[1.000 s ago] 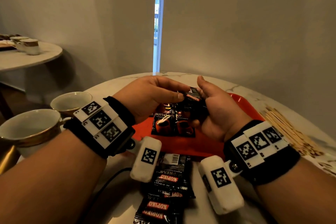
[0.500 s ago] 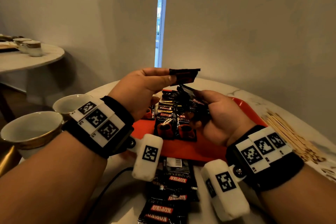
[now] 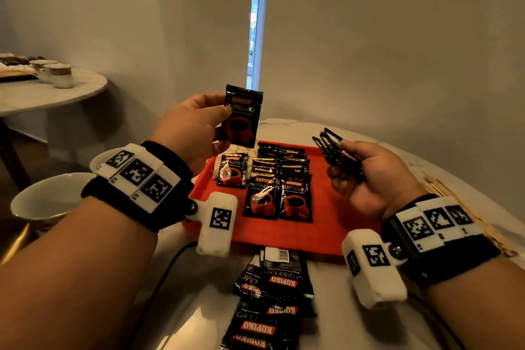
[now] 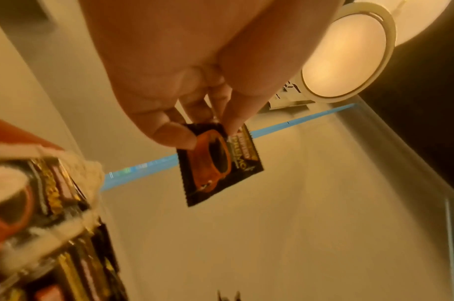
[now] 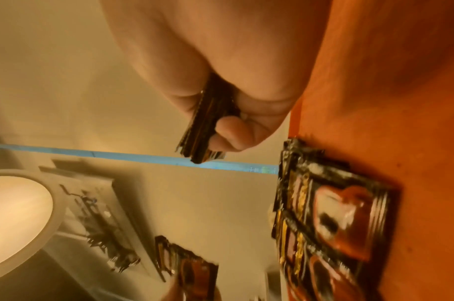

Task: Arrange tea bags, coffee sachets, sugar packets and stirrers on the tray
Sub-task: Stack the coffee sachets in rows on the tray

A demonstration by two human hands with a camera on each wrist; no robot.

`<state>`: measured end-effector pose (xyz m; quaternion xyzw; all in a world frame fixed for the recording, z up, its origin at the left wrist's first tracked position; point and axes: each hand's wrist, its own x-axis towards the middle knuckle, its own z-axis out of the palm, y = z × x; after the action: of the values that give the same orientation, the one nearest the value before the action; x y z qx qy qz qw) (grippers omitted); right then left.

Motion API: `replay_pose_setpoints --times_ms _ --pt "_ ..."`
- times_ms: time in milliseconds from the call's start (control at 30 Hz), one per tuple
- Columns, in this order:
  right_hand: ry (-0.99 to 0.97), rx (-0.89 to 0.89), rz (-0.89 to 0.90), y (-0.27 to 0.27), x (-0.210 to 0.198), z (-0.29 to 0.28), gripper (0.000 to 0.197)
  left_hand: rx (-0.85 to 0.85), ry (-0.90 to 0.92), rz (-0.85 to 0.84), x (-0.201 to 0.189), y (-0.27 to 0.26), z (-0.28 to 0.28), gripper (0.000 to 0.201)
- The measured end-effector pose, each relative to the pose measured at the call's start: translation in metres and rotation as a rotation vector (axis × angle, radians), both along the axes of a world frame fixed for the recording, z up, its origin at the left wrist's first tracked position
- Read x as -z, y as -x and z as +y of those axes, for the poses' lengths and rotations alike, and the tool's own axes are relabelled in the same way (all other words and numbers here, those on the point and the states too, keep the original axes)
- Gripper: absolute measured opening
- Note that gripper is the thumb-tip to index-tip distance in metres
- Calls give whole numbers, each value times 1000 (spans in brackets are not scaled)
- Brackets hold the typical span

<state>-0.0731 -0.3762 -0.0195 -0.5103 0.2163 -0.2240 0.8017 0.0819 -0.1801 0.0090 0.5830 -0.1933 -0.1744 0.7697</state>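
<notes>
While the left hand pinches one coffee sachet above the red tray, several sachets already lie there in rows. The right hand grips a small stack; more sachets and the stirrers wait on the desk.

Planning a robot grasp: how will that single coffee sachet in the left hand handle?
The coffee sachet probably weighs little: the left hand holds it upright by one edge. It stays flat, so fairly stiff. Its glossy film may be slippery.
</notes>
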Motion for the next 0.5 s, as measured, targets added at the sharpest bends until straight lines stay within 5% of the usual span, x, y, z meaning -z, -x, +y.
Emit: replay_pose_setpoints --times_ms 267,500 --pt "-79 82 123 -1 30 -29 22 11 -344 7 16 -10 0 32" --pt "-78 62 175 -1 35 -32 20 -9 -510 84 24 -9 -2 22"
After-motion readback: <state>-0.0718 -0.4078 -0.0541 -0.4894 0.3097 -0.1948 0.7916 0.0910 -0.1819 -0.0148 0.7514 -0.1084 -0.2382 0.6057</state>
